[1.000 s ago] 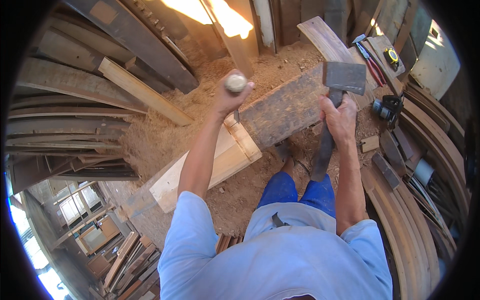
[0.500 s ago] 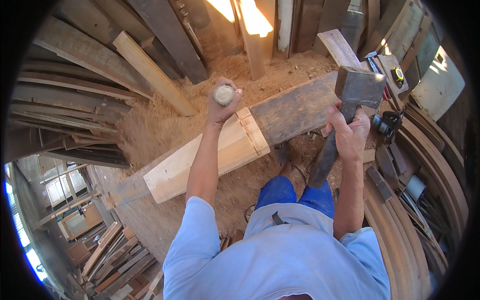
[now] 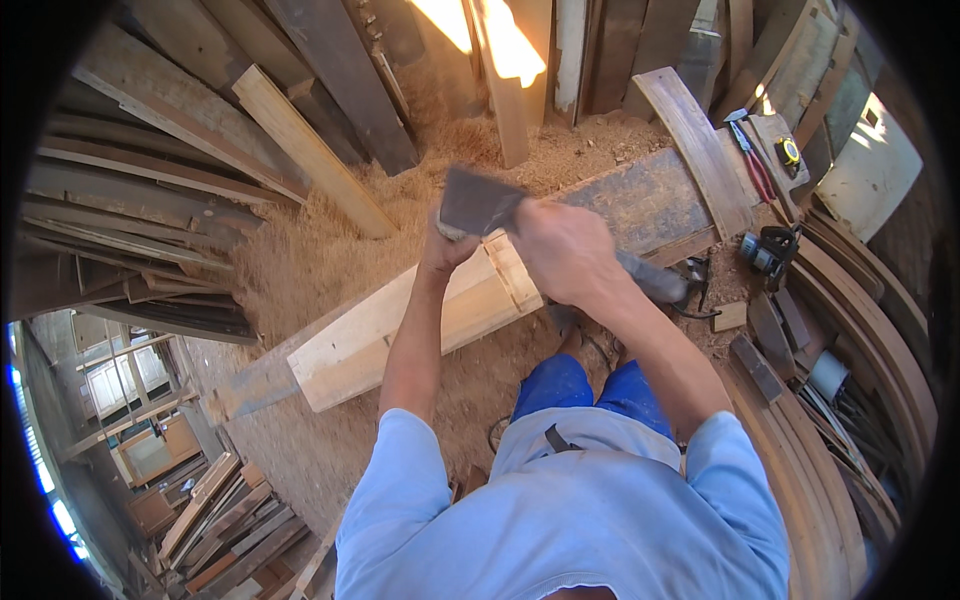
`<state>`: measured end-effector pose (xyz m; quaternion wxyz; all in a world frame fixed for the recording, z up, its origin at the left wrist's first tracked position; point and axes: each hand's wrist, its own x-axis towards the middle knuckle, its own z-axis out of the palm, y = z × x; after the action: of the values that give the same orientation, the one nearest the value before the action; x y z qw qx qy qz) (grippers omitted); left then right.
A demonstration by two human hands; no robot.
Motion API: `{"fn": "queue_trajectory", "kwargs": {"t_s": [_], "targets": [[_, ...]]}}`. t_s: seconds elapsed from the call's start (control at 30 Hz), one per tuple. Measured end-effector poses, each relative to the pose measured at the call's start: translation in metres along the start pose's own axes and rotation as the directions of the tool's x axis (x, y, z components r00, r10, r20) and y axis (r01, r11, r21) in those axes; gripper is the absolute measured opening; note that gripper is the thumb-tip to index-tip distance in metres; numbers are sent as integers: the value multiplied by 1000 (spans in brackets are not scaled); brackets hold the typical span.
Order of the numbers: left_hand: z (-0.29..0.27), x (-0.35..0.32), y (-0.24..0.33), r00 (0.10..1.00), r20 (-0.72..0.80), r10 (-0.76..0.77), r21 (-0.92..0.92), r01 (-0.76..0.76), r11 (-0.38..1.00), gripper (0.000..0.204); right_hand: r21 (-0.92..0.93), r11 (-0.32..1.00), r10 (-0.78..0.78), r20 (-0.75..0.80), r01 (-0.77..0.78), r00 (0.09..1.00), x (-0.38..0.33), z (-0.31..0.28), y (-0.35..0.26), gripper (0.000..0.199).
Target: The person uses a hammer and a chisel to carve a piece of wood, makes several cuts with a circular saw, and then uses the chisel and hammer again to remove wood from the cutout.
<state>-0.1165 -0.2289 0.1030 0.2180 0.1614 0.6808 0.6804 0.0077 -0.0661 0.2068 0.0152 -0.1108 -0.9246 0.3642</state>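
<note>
My left hand [image 3: 441,253] is closed round the upright handle of a chisel [image 3: 453,232]; its blade is hidden below the hand. Over the handle's butt lies the dark, blocky head of a mallet [image 3: 480,202], which covers most of it. My right hand [image 3: 565,250], blurred by motion, grips the mallet's handle, whose thick end sticks out to the right. Beneath both hands a pale timber [image 3: 400,330] slants across, with grooves cut across its right end near the chisel. It rests on a wide, worn plank [image 3: 650,205].
A curved board [image 3: 695,140] crosses the plank's right part. Beyond it lie red-handled pliers [image 3: 757,172], a yellow tape measure [image 3: 788,151] and a power tool [image 3: 770,250]. Sawdust [image 3: 300,250] covers the floor. Boards lean at the back and left; curved timbers [image 3: 800,430] are stacked on the right.
My right hand has swung the mallet left from beside the curved board, down onto the chisel's butt. My left hand has stayed in nearly the same place, holding the chisel.
</note>
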Motion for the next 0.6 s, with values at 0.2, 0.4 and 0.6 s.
{"fn": "queue_trajectory", "kwargs": {"t_s": [0.2, 0.4, 0.6], "targets": [[-11, 6, -28, 939, -127, 320, 206, -291, 934, 23, 180, 979, 72, 113, -91, 991, -14, -8, -8, 29], [-23, 22, -27, 979, -42, 199, 265, -181, 947, 13, 417, 901, 152, -45, -119, 987, -38, -40, -6, 35], [-25, 8, -30, 985, 49, 167, 310, -174, 935, 11, 498, 865, 199, -225, -63, 954, -52, -79, -22, 32]]}}
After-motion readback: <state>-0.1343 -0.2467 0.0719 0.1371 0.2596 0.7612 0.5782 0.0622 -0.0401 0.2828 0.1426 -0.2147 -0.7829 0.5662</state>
